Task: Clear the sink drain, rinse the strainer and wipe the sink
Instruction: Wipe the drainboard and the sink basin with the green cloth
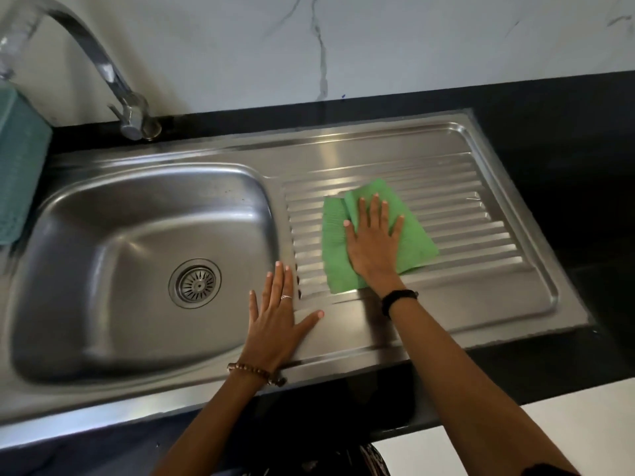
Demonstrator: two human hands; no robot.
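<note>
A stainless steel sink [144,400] fills most of the frame, set into a black countertop [567,108] below a white marbled wall. Its basin [113,242] takes up the left half, and the round strainer [195,283] sits seated in the drain hole at the bottom of the basin, a little left of the frame's centre. The ribbed drainboard [457,204] occupies the right half.

The right hand [374,242] lies palm down, fingers spread and flat, pressed on a green cloth [335,255] near the middle of the drainboard. It grips nothing; the open hand only pins the cloth to the ribs. The cloth is partly folded, one layer overlapping another at its upper edge. A dark band circles the right wrist.

The left hand [275,321] is likewise open and flat, fingers extended, resting on the steel strip between basin and drainboard, just right of the basin's edge, below the centre of the frame. It holds nothing. A ring shows on one finger and a beaded bracelet [256,371] on the wrist.

At upper left a curved chrome tap [103,67] rises from the counter behind the basin. A teal basket-like container [17,159] stands at the far left edge, beside the sink.
</note>
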